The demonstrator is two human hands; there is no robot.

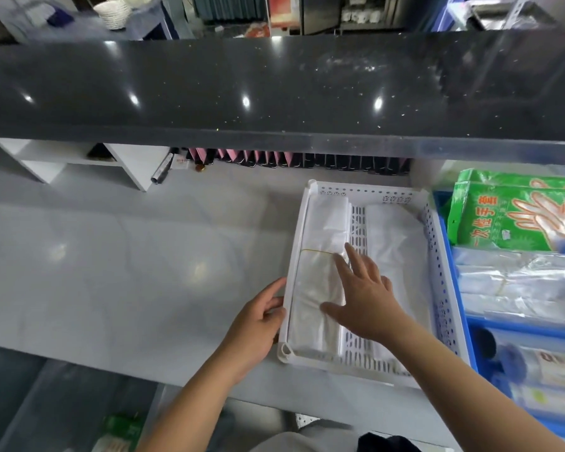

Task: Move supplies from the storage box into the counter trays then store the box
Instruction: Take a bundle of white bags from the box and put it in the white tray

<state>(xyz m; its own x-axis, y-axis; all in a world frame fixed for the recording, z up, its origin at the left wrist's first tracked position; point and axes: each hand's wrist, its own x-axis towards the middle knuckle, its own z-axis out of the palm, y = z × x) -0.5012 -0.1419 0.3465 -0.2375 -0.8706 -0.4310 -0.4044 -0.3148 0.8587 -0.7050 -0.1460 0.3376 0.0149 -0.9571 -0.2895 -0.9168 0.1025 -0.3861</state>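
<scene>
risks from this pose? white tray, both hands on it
1. The right hand only presses flat on the clear bag bundle; slick plastic could slide as it is tucked in.
2. The white tray sits near the counter's front edge, held by the left hand at one side; a push could shift it.

A white perforated tray point(434, 243) sits flat on the pale counter, and my left hand point(258, 324) curls around its left rim. Inside it, a bundle of clear plastic bags point(317, 288) bound by a thin yellow rubber band lies along the left side under the straight fingers of my right hand point(366, 298). A second, whiter stack of bags point(395, 243) lies along the right side.
</scene>
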